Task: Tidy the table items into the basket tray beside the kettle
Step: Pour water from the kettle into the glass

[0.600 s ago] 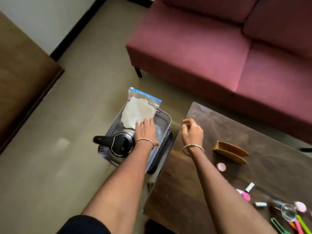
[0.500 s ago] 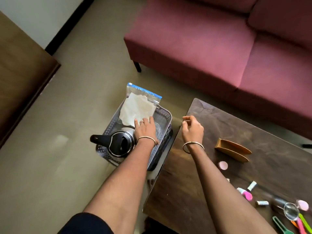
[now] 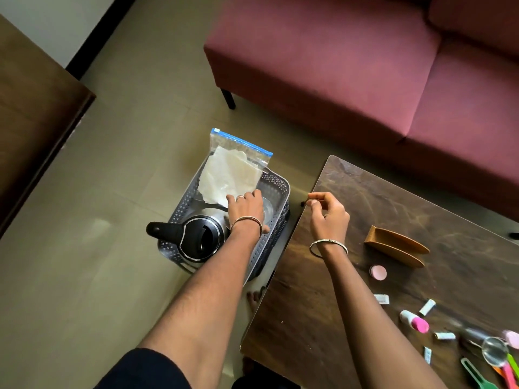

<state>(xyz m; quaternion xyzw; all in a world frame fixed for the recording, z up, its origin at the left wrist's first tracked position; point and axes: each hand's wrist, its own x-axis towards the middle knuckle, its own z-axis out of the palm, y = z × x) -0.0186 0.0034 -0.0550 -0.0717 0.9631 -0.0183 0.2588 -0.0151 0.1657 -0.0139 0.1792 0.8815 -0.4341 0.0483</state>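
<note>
Head view: my left grip (image 3: pixel 243 204) rests spread on the lower edge of the zip bag (image 3: pixel 231 171), which leans in the far end of the basket tray (image 3: pixel 276 186), beyond the kettle (image 3: pixel 196 237) that sits nearest me in the tray. My right grip (image 3: pixel 323 211) hovers over the counter (image 3: pixel 365 206) corner, fingertips pinched on something too small to name. I judge the job barely started: the wooden holder (image 3: pixel 396 249), pink cap (image 3: pixel 378 272), pink tube (image 3: pixel 415 322) and spoons (image 3: pixel 502 369) off to my right wait.
</note>
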